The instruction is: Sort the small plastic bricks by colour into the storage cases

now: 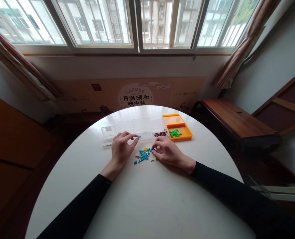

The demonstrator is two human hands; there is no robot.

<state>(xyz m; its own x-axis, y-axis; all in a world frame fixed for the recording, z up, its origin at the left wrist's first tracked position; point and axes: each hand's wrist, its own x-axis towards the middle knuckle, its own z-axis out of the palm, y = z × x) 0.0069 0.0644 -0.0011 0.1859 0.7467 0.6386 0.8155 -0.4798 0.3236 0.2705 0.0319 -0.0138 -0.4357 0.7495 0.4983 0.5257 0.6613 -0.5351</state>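
Bricks, blue and yellow, lay in a small loose pile (143,155) near the middle of the round white table (147,199), between my two hands. My left hand (122,148) pinched a single blue brick (139,136) at its fingertips, held just beside the clear plastic compartment box (134,129) on the far side of the pile. My right hand (166,150) rested on the table with fingers curled, tips touching the pile's right edge; whether they gripped a piece I could not tell. Brown pieces (160,134) filled the box's right-hand compartment. Green pieces (174,133) sat in an orange tray (184,134) just right of the box.
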